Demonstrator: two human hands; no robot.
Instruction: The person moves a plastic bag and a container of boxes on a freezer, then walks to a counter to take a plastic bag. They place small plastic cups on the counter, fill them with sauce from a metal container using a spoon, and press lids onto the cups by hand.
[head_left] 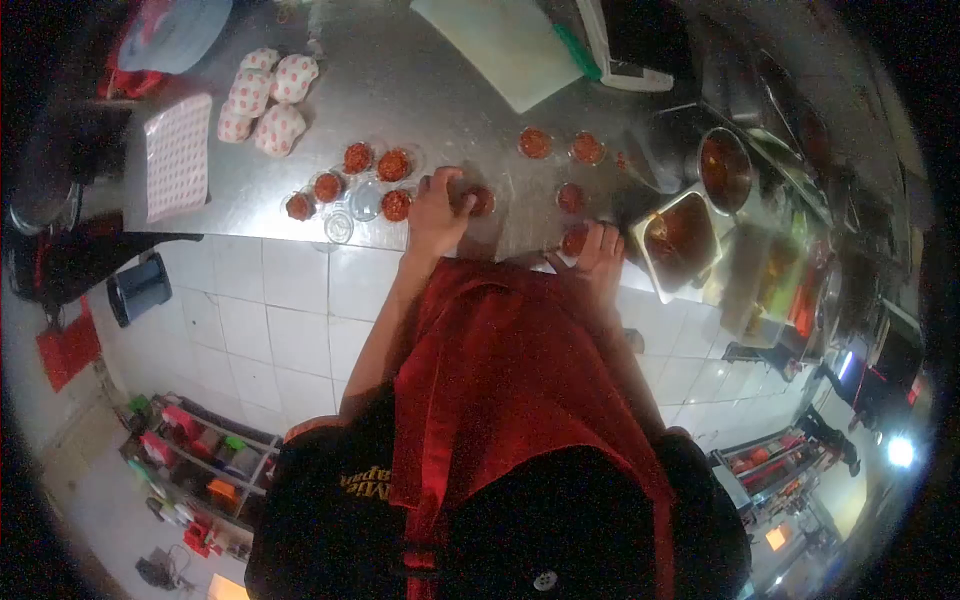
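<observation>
My left hand (437,215) is over the steel worktop, thumb and forefinger apart, fingertips right at the left side of a small clear cup of chunky red sauce (482,201). Near the front edge, my right hand (602,250) has its thumb and fingers around another sauce cup (573,241). Just beyond it stands one more sauce cup (570,198), with a pair of sauce cups (534,143) farther back. Several filled cups (394,165) are grouped left of my left hand, beside clear empty-looking cups (366,201).
A rectangular metal pan (648,232) with red sauce sits right of my right hand, a round pot (724,140) behind it. Wrapped bundles in dotted paper (250,92) and a dotted sheet (178,155) lie at left. A pale cutting board (500,45) is at the back.
</observation>
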